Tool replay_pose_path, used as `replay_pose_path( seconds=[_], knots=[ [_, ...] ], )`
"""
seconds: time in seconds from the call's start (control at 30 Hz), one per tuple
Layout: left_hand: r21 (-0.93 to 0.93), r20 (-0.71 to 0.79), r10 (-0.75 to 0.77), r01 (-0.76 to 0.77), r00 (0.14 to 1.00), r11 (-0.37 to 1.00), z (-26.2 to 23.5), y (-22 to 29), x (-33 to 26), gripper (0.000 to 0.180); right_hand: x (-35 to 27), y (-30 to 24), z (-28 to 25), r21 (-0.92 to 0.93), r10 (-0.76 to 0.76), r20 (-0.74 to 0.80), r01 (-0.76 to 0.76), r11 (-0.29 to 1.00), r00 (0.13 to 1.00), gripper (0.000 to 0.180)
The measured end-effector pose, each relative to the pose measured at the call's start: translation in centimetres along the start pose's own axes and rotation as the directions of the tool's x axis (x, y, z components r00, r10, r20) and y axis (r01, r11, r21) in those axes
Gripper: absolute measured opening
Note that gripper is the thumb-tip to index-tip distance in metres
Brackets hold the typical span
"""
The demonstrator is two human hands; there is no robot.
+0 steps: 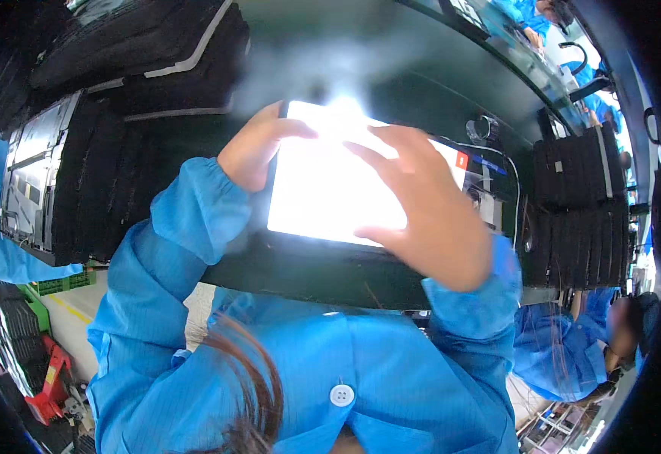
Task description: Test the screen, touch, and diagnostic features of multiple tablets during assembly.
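My left hand [251, 155] grips the upper left edge of the glowing white panel [330, 189], and my right hand [429, 219] spreads open over its right side, fingers flat on the lit face. The panel lies on the dark bench [391, 91], hemmed by stacked black trays [118, 151] left and another stack [580, 212] right; bare bench lies beyond

The bright screen [346, 189] glows so white that nothing on it can be made out. The right hand [429, 216] covers its edge at 3 o'clock, and the left hand [255, 151] covers its corner at 10 o'clock. The person's hair [251, 393] is cut off at 6 o'clock. The stacked black trays [141, 53] run off the picture at 11 o'clock.
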State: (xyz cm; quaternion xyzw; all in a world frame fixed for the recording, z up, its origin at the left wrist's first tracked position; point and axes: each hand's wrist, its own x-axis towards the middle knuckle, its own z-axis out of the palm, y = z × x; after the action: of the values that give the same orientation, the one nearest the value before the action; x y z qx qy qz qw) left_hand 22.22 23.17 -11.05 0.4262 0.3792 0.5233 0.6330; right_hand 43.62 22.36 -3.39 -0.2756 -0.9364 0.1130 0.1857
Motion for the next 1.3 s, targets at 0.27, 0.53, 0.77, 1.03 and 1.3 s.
replay_pose_path(
  seconds=[0.27, 0.53, 0.77, 1.03, 1.3],
  knots=[
    [-0.111, 0.018, -0.154, 0.155, 0.988, 0.982, 0.3, 0.3, 0.4, 0.029, -4.7, 6.8, -5.9, -0.115, 0.388, 0.081, -0.379, 0.918, 0.918, 0.055],
    [-0.088, -0.181, 0.018, -0.034, 0.983, 0.996, 0.8, -0.2, 0.3, 0.029, -2.9, 7.7, -3.5, 0.280, 0.027, 0.174, -0.076, 0.957, 0.984, 0.029],
    [0.159, -0.513, 0.013, 0.081, 0.858, 0.984, 3.6, 0.0, 0.9, 0.045, -3.3, 9.3, -3.7, 0.743, 0.078, 0.035, -0.078, 0.665, 0.996, 0.039],
    [-0.122, -0.345, -0.185, 0.152, 0.920, 0.981, 2.9, 0.1, 1.6, 0.058, -4.3, 9.2, -7.9, 0.637, 0.366, 0.066, -0.322, 0.701, 0.928, 0.048],
    [0.161, -0.649, -0.003, 0.142, 0.761, 0.977, 6.0, 0.8, 2.4, 0.042, -6.8, 6.8, -9.3, 0.267, 0.033, 0.541, -0.209, 0.941, 0.841, 0.025]
  ],
)
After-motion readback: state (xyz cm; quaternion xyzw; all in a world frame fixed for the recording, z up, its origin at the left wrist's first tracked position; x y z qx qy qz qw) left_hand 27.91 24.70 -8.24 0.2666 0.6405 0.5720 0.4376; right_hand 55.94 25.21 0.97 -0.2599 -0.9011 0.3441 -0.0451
